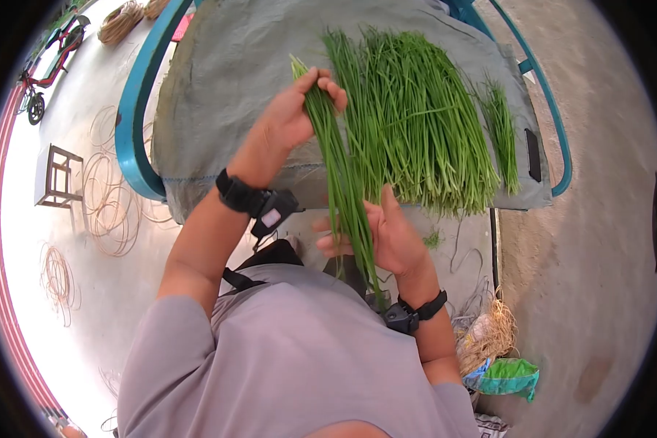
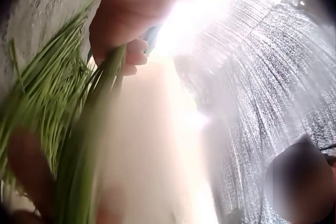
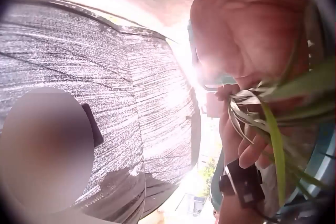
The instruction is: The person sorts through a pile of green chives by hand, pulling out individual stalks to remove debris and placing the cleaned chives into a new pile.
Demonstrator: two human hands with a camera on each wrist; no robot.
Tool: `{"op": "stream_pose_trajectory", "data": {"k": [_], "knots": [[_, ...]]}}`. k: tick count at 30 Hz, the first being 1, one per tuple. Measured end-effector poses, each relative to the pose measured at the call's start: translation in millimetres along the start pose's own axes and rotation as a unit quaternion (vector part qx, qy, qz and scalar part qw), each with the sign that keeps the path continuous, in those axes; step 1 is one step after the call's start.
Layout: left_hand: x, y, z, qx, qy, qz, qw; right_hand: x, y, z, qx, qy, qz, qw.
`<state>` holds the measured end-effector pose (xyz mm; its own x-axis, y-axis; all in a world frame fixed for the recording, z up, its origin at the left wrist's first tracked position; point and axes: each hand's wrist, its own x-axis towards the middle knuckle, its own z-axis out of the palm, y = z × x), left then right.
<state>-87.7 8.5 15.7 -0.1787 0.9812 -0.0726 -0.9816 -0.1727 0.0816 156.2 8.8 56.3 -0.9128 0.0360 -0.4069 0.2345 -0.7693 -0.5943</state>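
My left hand (image 1: 288,115) grips a slim bunch of long green chives (image 1: 341,175) near its pale stem ends, in front of the chest. From there the leaves hang down toward the body, their tips reaching the right wrist strap. My right hand (image 1: 399,237) is beside the lower leaves, thumb raised and fingers loosely extended behind them. In the left wrist view the bunch (image 2: 79,166) runs down from the left hand (image 2: 142,14). Loose leaf tips (image 3: 278,145) cross before the right hand (image 3: 252,35) in the right wrist view.
A large pile of chives (image 1: 431,124) lies on a grey sheet (image 1: 233,73) over a cart with blue rails (image 1: 140,102). A small bundle (image 1: 500,135) lies to its right. A wooden stool (image 1: 60,175), coiled cords (image 1: 109,197) and a green bag (image 1: 507,376) are on the floor.
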Motion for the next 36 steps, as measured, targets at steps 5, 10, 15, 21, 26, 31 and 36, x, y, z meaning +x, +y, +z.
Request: {"op": "stream_pose_trajectory", "data": {"k": [5,10,15,21,26,31,36], "knots": [[8.5,26.6,-27.9,-0.005,0.036,0.036,0.999,7.9,6.9,-3.9,0.052,-0.01,0.024,0.998],[11.3,38.3,-50.1,0.008,0.07,0.036,0.997,12.0,13.7,-10.8,0.117,-0.021,0.021,0.993],[16.3,40.0,-62.2,0.048,0.024,0.031,0.998,9.3,13.9,-11.3,0.12,0.006,0.012,0.993],[20.2,44.3,-71.2,0.043,-0.037,0.012,0.998,2.5,11.5,-17.7,0.115,0.012,0.015,0.993],[20.0,45.4,-70.8,0.044,-0.051,0.005,0.998,-7.3,10.2,-20.9,0.103,0.015,0.017,0.994],[20.8,46.4,-72.3,0.054,-0.078,0.002,0.995,-17.7,15.0,-24.7,0.168,-0.011,0.015,0.986],[22.5,48.4,-74.7,0.049,-0.089,-0.008,0.995,-22.7,21.9,-29.2,0.278,-0.039,0.013,0.96]]}}
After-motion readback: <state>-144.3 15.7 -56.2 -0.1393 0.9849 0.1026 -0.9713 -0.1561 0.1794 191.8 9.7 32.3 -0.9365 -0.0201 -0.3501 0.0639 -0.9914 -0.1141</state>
